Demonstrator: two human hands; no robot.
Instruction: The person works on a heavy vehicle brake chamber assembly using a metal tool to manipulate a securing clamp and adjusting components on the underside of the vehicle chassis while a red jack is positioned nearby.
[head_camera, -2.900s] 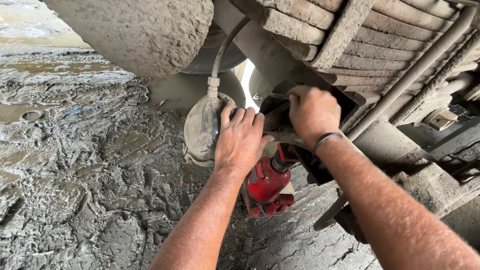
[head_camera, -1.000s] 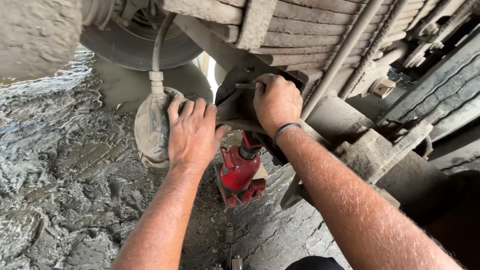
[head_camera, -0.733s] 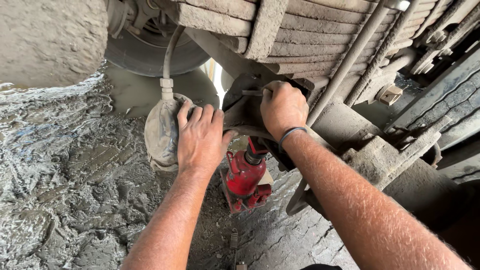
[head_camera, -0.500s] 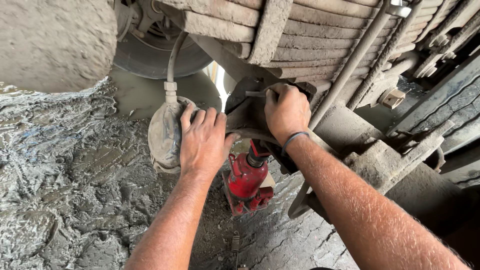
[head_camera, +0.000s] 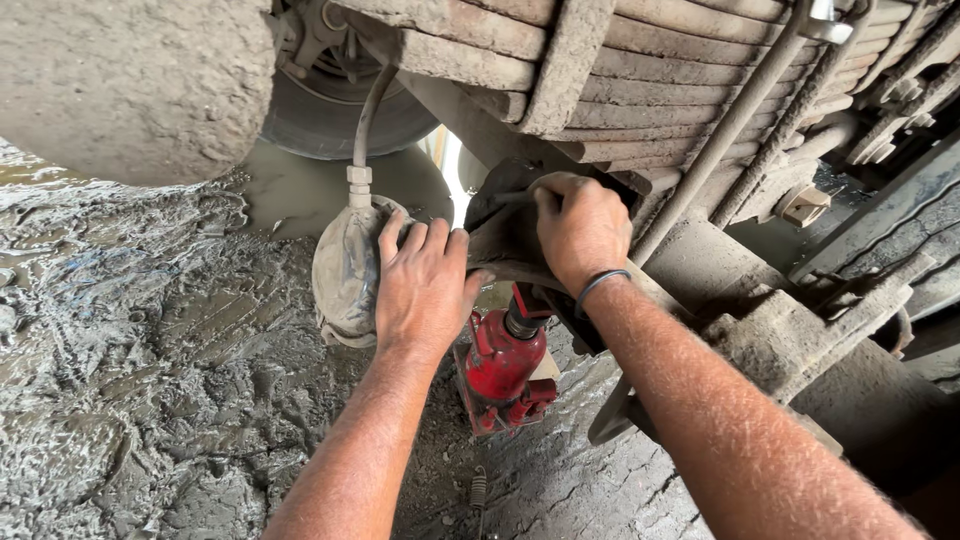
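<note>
- where the leaf springs (head_camera: 660, 90) hang overhead, left hand (head_camera: 422, 290) lies flat, fingers spread, on a mud-caked round chamber (head_camera: 345, 275); nothing gripped.
- right hand (head_camera: 580, 228) is curled tight on a dark metal bracket (head_camera: 500, 215) under the springs.
- red bottle jack (head_camera: 505, 365), grimy, stands upright on wet mud (head_camera: 130, 380) just below both hands.
- grey hose (head_camera: 365, 125) enters the chamber's top.

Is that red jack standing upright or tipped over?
Upright: the red jack stands on the muddy ground, its top under the metal part beside the right hand.
</note>
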